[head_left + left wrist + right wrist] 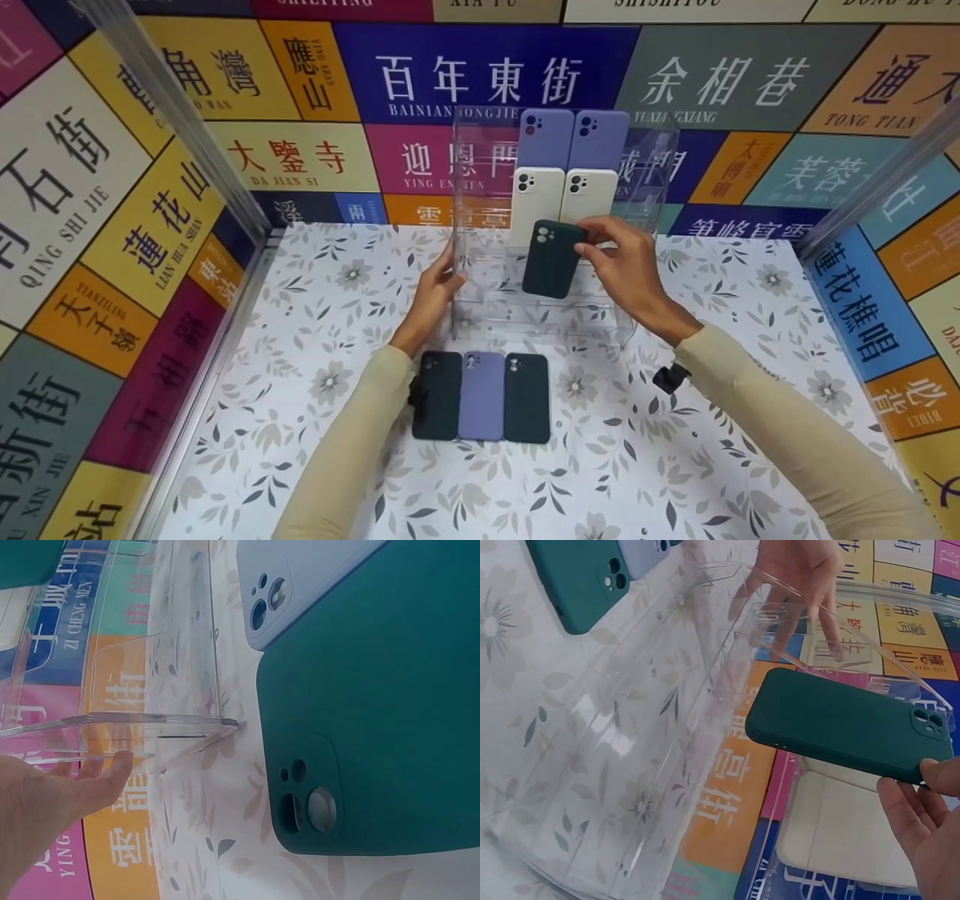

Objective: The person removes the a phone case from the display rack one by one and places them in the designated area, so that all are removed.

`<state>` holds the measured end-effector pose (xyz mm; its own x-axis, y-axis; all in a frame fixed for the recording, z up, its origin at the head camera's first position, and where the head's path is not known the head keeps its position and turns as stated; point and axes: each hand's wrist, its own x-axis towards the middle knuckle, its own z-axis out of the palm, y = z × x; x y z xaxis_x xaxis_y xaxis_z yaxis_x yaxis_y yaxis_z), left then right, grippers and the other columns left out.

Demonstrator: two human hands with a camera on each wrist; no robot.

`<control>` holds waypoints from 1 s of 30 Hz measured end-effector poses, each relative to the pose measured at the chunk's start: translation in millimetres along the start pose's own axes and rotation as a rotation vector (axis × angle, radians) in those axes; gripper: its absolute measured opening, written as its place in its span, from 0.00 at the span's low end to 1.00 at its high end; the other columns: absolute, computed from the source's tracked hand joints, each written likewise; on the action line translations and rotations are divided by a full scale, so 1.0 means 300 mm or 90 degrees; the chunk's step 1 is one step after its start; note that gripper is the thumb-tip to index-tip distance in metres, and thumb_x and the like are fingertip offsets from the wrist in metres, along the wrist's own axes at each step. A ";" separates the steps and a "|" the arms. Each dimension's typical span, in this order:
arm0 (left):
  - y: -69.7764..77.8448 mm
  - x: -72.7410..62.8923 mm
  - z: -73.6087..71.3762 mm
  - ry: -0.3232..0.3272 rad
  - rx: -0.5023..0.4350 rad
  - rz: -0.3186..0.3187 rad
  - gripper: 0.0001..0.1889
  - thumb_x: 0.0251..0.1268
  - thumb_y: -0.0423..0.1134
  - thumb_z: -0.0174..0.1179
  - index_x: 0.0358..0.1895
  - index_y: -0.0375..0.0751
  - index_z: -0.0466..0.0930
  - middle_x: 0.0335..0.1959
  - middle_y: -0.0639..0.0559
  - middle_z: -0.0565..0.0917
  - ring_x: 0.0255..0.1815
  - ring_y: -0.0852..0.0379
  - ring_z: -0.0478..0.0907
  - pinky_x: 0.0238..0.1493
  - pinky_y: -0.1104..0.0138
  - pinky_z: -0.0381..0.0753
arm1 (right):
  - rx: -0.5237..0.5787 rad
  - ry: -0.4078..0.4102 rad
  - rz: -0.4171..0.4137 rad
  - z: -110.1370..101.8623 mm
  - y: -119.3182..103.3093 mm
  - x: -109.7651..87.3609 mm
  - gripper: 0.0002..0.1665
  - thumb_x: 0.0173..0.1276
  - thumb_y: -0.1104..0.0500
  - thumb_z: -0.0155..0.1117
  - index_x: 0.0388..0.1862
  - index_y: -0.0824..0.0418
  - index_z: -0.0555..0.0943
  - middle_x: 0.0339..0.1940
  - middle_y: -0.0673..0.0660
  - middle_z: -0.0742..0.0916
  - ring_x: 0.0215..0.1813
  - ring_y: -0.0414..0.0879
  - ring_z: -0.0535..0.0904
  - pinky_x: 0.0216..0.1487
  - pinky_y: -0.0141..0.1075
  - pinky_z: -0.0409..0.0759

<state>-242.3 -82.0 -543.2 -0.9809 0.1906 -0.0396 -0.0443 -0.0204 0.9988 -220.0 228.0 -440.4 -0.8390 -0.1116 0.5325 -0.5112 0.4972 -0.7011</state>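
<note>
I saw the right hand [628,261] pinch a dark green phone case [553,264], camera cutouts [544,234] uppermost, long axis nearly upright, the left hand [432,291] extended against the clear rack [486,306].

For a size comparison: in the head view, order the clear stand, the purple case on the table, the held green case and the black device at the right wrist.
1. Clear stand
2. Purple case and held green case: alike; tilt and distance leave them unranked
3. Black device
</note>
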 end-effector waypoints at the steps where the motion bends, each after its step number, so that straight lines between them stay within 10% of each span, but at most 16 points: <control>1: 0.001 0.000 0.000 -0.001 0.000 -0.001 0.38 0.87 0.41 0.54 0.91 0.69 0.52 0.89 0.51 0.63 0.80 0.46 0.70 0.82 0.40 0.65 | -0.003 -0.001 0.000 -0.005 0.001 -0.008 0.18 0.72 0.73 0.75 0.59 0.67 0.89 0.47 0.61 0.91 0.49 0.52 0.90 0.48 0.21 0.84; 30: 0.000 0.003 0.002 -0.002 -0.008 -0.003 0.39 0.86 0.39 0.54 0.91 0.68 0.51 0.90 0.50 0.61 0.81 0.46 0.70 0.83 0.42 0.64 | -0.008 -0.034 0.055 -0.092 0.079 -0.209 0.22 0.69 0.77 0.75 0.61 0.67 0.89 0.50 0.61 0.91 0.49 0.56 0.89 0.50 0.20 0.83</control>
<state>-243.2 -81.2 -543.3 -0.9799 0.1942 -0.0445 -0.0515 -0.0314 0.9982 -174.3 270.4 -477.3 -0.8887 -0.1132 0.4444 -0.4344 0.5182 -0.7367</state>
